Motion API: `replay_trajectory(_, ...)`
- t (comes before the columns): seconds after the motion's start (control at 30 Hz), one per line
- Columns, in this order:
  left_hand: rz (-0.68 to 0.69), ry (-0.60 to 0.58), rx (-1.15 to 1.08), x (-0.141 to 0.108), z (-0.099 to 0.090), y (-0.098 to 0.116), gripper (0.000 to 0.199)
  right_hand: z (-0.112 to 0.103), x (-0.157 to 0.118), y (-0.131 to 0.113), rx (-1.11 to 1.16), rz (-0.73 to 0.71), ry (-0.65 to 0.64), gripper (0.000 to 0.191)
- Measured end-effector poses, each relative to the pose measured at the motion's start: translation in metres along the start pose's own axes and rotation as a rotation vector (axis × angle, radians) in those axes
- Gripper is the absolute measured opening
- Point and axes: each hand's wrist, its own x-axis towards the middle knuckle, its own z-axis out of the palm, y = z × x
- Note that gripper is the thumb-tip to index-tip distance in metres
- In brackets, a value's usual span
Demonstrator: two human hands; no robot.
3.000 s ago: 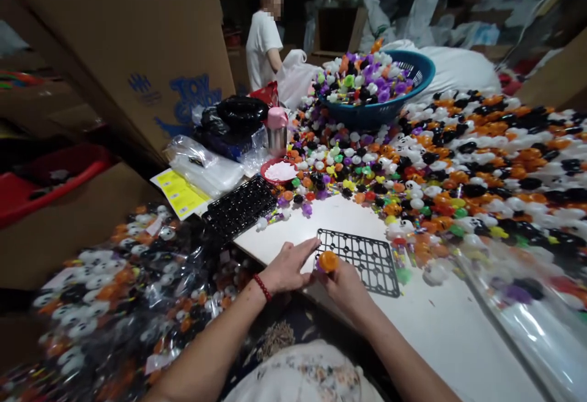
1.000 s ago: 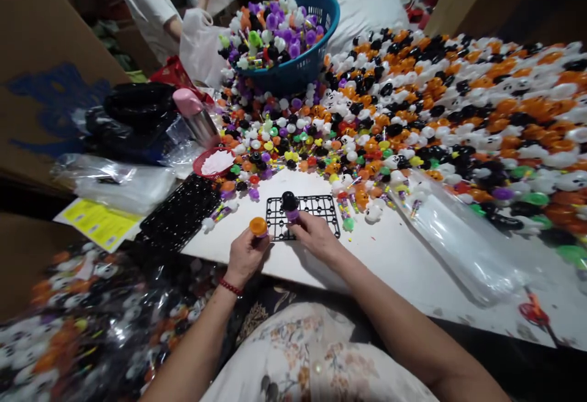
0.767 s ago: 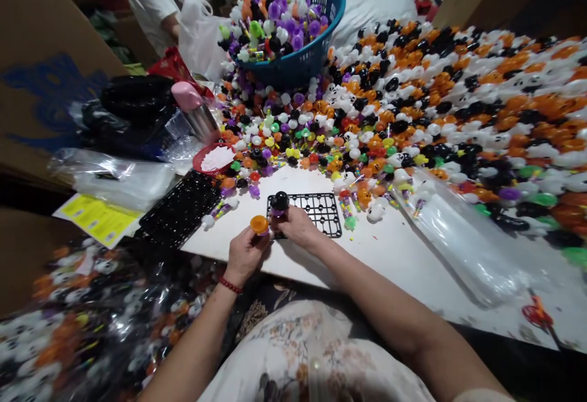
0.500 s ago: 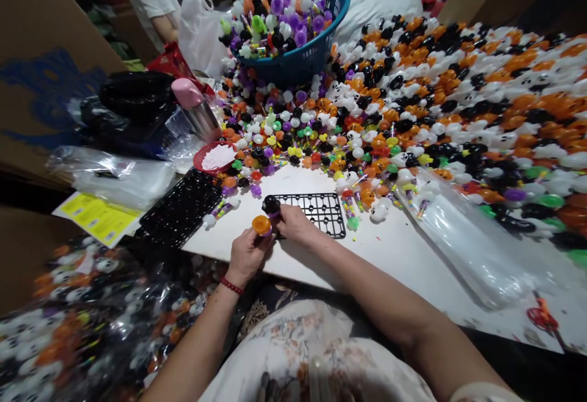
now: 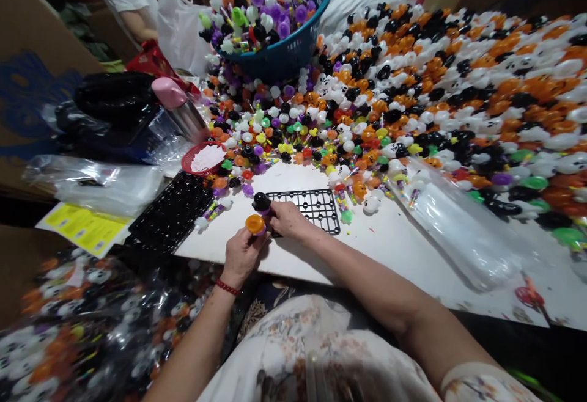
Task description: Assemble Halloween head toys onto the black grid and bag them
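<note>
- Since the frame one second ago, the glossy round-topped black plastic toy [image 5: 261, 201] has moved left, from above the grid to its left edge, close to the orange-topped toy.
- Right hand [image 5: 287, 219], centre of the frame: its fingers are closed on the black toy.
- Left hand [image 5: 242, 254], just below and to the left: gripping an orange-topped plastic toy [image 5: 255, 225] with purple below the cap.
- Beside and partly behind the right hand, a flat black plastic grid [image 5: 316, 211] lies on the white tabletop [image 5: 293, 261].
- Left of centre: a stack of black plastic grids [image 5: 169, 215], with a round red plastic basket [image 5: 186, 161] of pale paper slips just above.
- Right: long clear plastic bags [image 5: 463, 237], lying flat.
- Upper middle: a blue perforated plastic basket [image 5: 284, 57] heaped with colourful small toys; more white, orange and black toys [image 5: 435, 78] spread across the upper right.
</note>
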Motion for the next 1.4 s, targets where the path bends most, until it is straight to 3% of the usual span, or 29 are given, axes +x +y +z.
replay_trajectory(0.1,0.011,-0.011,0.009,0.001,-0.001,0.0,0.034,-0.002,0.0,-0.001,-0.015,-0.017,-0.014,0.013)
replay_trajectory(0.3,-0.021,-0.007,0.057,0.002,-0.003,-0.005,0.039,0.0,0.001,0.003,-0.25,-0.097,-0.049,0.012)
replay_trajectory(0.4,-0.034,-0.006,0.111,0.005,-0.002,-0.007,0.039,0.006,0.004,0.007,-0.258,-0.153,-0.023,0.011)
replay_trajectory(0.53,-0.02,-0.016,0.087,0.008,-0.003,-0.005,0.039,0.002,0.001,0.012,-0.195,-0.118,-0.022,0.01)
replay_trajectory(0.63,-0.013,0.005,0.051,0.007,-0.003,-0.001,0.037,-0.024,-0.019,0.024,-0.184,-0.072,0.12,0.02)
replay_trajectory(0.77,0.014,0.074,0.068,0.004,-0.002,0.001,0.036,-0.079,-0.055,0.056,-0.548,0.343,0.375,0.022)
replay_trajectory(0.9,0.062,0.115,0.11,0.001,0.0,-0.002,0.034,-0.108,-0.069,0.079,-0.661,0.482,0.351,0.023)
replay_trajectory(1.1,0.093,0.094,0.086,-0.004,0.002,-0.007,0.033,-0.094,-0.065,0.066,-0.678,0.412,0.382,0.022)
replay_trajectory(1.3,0.036,-0.122,-0.087,-0.008,-0.005,-0.01,0.031,-0.074,-0.061,0.035,-0.529,0.185,0.392,0.01)
replay_trajectory(1.4,0.064,-0.023,-0.18,-0.009,-0.02,-0.001,0.032,-0.061,-0.05,0.021,-0.318,0.057,0.319,0.005)
